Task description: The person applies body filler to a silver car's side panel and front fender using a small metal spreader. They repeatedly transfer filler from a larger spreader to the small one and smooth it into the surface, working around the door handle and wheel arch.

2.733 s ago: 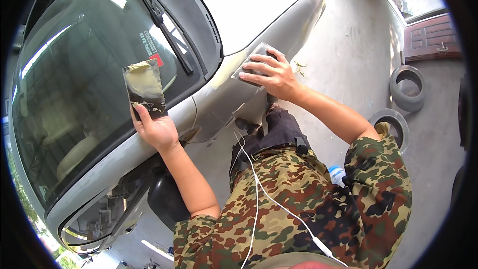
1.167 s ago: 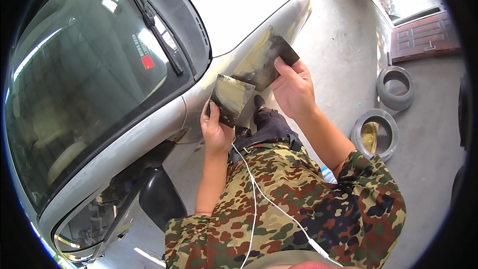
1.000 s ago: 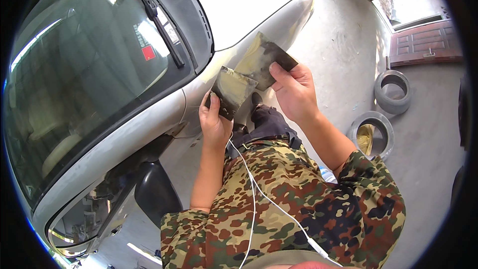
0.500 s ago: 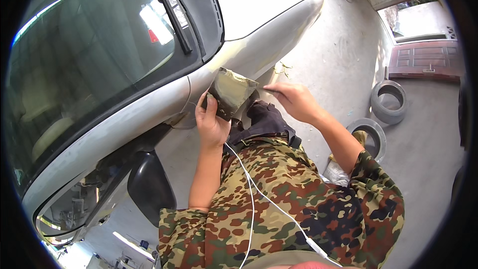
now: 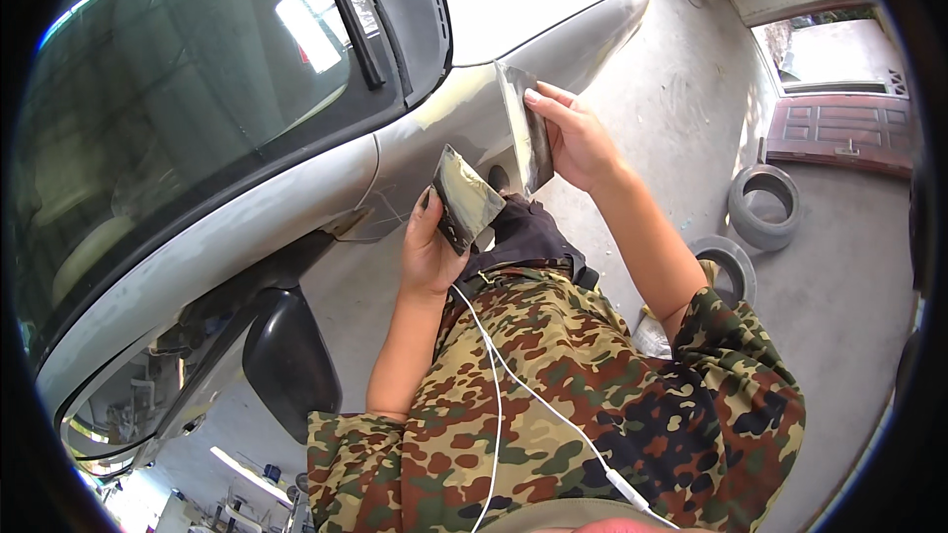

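My left hand [image 5: 431, 255] is closed on a dark putty spreader [image 5: 468, 195], its face smeared with pale yellow filler. Up and to the right, my right hand [image 5: 581, 138] grips a second, wider putty spreader [image 5: 526, 128], tilted so that its long edge faces the car. Filler streaks run along this blade. The two spreaders are apart. Just beyond them lies the silver-grey front fender [image 5: 479, 104] of a car, with pale yellowish patches on its surface. I cannot tell whether the right spreader touches the fender.
The windshield [image 5: 227, 69] and wiper [image 5: 346, 15] are at the left, with the black side mirror [image 5: 291, 360] near my left arm. Two tyres [image 5: 765, 207] lie on the concrete floor at right. A white earphone cable [image 5: 496, 365] hangs down my camouflage top.
My right hand has risen away from the left spreader toward the fender, its blade turning into view. My left hand has dropped slightly down and right, still holding its spreader.
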A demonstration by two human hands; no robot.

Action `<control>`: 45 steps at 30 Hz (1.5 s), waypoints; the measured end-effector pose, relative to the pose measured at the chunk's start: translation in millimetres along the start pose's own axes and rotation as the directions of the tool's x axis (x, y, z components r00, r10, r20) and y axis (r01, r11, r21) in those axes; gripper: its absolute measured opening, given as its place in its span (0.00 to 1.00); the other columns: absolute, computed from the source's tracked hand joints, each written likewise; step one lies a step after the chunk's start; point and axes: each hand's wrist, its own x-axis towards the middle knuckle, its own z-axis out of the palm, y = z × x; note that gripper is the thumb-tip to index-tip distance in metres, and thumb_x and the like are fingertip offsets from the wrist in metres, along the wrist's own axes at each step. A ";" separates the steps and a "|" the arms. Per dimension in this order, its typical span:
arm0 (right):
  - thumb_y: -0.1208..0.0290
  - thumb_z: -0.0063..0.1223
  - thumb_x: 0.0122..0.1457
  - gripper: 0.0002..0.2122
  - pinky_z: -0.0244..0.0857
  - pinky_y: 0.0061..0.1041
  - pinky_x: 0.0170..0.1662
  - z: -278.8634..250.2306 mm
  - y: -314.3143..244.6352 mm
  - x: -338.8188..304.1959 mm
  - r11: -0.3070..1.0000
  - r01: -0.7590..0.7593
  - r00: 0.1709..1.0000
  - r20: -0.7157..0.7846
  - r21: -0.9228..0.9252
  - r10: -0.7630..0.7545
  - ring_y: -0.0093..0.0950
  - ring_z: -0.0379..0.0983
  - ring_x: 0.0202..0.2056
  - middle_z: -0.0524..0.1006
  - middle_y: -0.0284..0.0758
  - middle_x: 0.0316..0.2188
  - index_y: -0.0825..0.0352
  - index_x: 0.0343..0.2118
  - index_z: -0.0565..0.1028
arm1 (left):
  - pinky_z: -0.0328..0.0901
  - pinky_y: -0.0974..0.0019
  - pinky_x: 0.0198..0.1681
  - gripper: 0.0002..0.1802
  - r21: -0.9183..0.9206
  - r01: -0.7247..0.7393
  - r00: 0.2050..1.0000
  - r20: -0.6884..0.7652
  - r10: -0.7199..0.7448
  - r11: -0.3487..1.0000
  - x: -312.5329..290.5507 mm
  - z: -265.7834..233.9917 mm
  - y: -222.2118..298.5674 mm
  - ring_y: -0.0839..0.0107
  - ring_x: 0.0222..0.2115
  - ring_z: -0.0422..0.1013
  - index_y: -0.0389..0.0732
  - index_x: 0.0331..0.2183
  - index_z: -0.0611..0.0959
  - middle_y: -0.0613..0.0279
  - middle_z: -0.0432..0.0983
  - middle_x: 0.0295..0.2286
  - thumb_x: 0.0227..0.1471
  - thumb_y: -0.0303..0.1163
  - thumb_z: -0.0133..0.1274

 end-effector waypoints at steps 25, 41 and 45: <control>0.68 0.58 0.66 0.09 0.73 0.20 0.33 -10.9 -9.4 15.7 0.876 -0.101 0.990 -0.131 -0.472 0.043 0.15 0.76 0.29 0.81 0.28 0.31 0.70 0.40 0.81 | 0.72 0.56 0.58 0.21 -0.036 0.040 0.998 0.039 -0.039 0.999 -21.6 2.6 9.5 0.60 0.53 0.76 0.32 0.59 0.71 0.50 0.77 0.52 0.71 0.33 0.45; 0.65 0.61 0.62 0.16 0.75 0.26 0.34 10.4 -56.8 82.4 0.476 -0.189 0.982 -0.163 -0.859 0.097 0.23 0.79 0.29 0.83 0.37 0.31 0.75 0.42 0.82 | 0.68 0.56 0.63 0.23 -0.037 0.016 0.997 0.076 -0.013 0.999 -31.9 -0.7 1.8 0.59 0.59 0.71 0.26 0.60 0.70 0.42 0.67 0.61 0.71 0.32 0.44; 0.65 0.61 0.61 0.16 0.75 0.26 0.34 10.8 -58.2 86.3 0.454 -0.198 0.980 -0.163 -0.869 0.115 0.23 0.80 0.28 0.83 0.37 0.31 0.76 0.41 0.82 | 0.69 0.56 0.61 0.21 -0.059 0.006 1.000 0.026 -0.005 0.998 -34.2 -1.5 -0.3 0.60 0.56 0.74 0.28 0.58 0.72 0.45 0.73 0.57 0.71 0.32 0.44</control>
